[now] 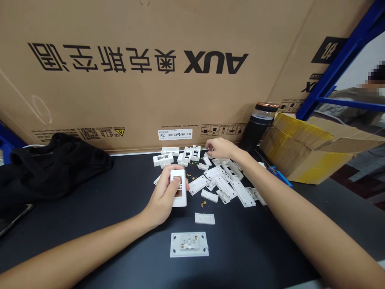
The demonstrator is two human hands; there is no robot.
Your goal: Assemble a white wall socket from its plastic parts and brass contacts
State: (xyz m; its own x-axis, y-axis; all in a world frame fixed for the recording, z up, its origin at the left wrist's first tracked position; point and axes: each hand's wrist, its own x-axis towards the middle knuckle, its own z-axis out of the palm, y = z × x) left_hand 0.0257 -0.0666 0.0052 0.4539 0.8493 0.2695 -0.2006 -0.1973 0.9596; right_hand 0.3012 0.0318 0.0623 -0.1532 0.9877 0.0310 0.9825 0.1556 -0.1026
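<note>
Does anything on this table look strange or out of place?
Yes: small brass screws lie loose on the black table among scattered white plastic socket parts, so they look spilled.

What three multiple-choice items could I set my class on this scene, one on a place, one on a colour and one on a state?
1. Where does the black cloth lie relative to the white plastic parts?
A. To their left
B. To their right
C. On top of them

2. What colour are the small screws among the parts?
A. Blue
B. Black
C. Gold

3. What state is the white plate in beside the left hand?
A. Lying untouched
B. Gripped by the fingers
C. Resting on the yellow-taped box

Answers:
1. A, since the cloth is at the left of the view, apart from the parts.
2. C, since the screws show a gold, brassy colour.
3. B, since the fingers wrap around the plate's edge.
</note>
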